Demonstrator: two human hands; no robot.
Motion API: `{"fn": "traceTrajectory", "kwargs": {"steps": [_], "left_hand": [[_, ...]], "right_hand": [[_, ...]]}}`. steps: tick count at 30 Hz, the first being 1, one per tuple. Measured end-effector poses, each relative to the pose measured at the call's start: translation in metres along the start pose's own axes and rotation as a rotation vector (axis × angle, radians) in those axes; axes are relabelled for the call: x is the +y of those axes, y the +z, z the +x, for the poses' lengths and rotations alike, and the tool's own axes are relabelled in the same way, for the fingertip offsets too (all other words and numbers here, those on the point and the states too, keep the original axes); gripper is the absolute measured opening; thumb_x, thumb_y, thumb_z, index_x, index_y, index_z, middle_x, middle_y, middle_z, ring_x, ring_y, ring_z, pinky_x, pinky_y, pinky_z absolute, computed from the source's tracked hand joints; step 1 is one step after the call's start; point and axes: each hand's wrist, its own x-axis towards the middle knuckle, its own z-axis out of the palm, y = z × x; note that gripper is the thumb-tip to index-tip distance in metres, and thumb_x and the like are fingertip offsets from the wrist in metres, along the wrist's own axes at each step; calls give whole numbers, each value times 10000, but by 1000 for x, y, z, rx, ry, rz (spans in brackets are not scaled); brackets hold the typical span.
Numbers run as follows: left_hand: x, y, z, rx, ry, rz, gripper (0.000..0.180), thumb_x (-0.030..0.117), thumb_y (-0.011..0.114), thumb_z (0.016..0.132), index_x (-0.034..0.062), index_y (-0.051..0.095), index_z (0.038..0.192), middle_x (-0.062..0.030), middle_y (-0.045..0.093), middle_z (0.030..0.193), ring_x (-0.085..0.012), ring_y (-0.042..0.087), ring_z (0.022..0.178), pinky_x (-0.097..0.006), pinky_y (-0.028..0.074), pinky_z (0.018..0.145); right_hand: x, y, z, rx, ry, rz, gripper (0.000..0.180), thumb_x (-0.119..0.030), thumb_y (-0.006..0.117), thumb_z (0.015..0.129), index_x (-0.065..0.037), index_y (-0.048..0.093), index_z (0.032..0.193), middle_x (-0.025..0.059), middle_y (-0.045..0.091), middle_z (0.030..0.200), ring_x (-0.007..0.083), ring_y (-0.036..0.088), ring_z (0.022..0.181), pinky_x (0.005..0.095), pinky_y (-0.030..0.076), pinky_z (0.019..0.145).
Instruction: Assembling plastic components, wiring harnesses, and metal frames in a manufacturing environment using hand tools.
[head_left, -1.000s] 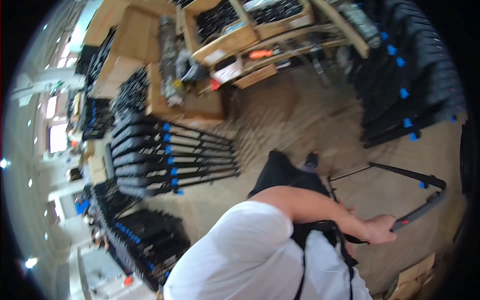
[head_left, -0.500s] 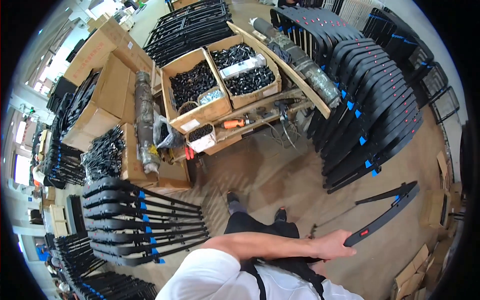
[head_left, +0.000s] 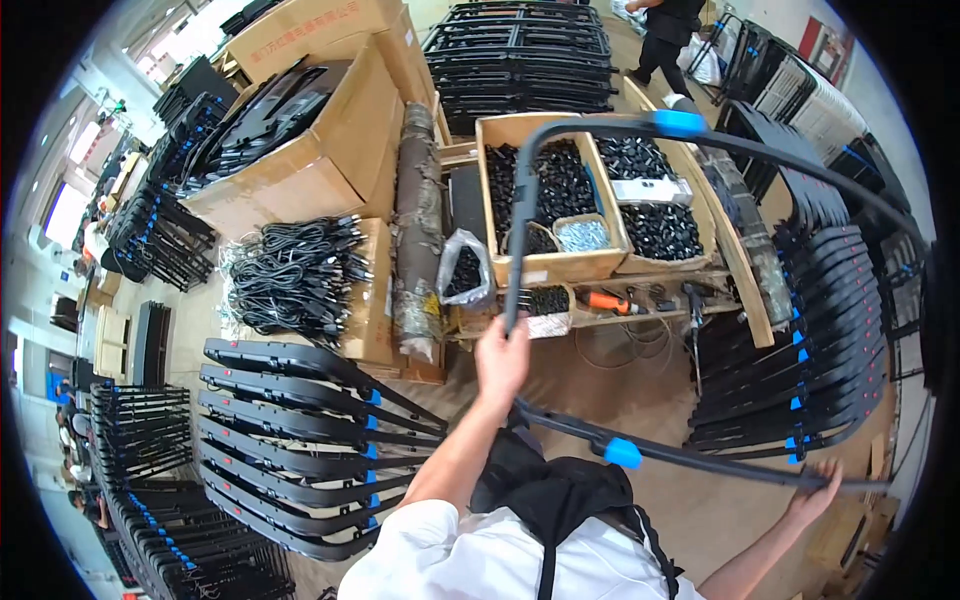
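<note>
A large black tubular frame (head_left: 519,235) with rounded corners and blue pieces on its bars is held up in front of me. My left hand (head_left: 503,358) is closed round its left bar, near the corner closest to me. At the right, my right hand (head_left: 817,490) is closed on the near long bar. One blue piece (head_left: 622,453) sits on that near bar and another blue piece (head_left: 679,123) on the far bar. The frame's right end runs into the dark rim of the picture.
Beyond the frame stand cardboard boxes of black parts (head_left: 553,266) on a bench, with an orange-handled tool (head_left: 608,301). Stacked black frames (head_left: 290,400) stand at left, more stacked frames (head_left: 815,330) at right. Black cables (head_left: 300,275) lie on a carton. A person (head_left: 668,40) walks at the back.
The frame has swung from low on my right to across my front. My left hand has moved left with it; my right hand, mostly hidden before, now shows at the right. My view has shifted.
</note>
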Motion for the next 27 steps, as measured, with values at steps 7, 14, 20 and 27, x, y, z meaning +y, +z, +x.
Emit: {"fn": "traceTrajectory", "kwargs": {"steps": [7,14,20,27], "left_hand": [[-86,-159,129,265,-174,48,142,161,671,1047,60,679,947,61,540,654,-54,478,512,-266,377,459],[-89,-185,160,285,-158,378,288,266,693,963,-16,721,1013,-93,673,763,-157,594,711,-404,513,700],[-105,-194,159,368,20,741,330,262,685,949,-22,744,1105,-222,727,893,-383,685,857,-494,531,826],[-111,-169,164,382,24,1046,449,221,718,962,-80,692,1294,-293,654,1306,-465,603,1213,-532,473,1056]], "right_hand": [[121,310,76,-272,141,-185,103,-164,670,1018,-69,631,1034,21,633,961,195,660,938,368,492,941],[210,373,136,-148,339,-278,104,-102,664,898,-23,672,831,136,682,851,259,674,911,413,525,897],[287,341,160,-58,656,-135,125,-112,621,908,0,614,963,167,680,936,382,726,945,563,596,919],[346,266,182,-322,737,-657,443,-46,635,816,-9,674,1255,218,732,1198,431,737,1026,542,612,887]]}}
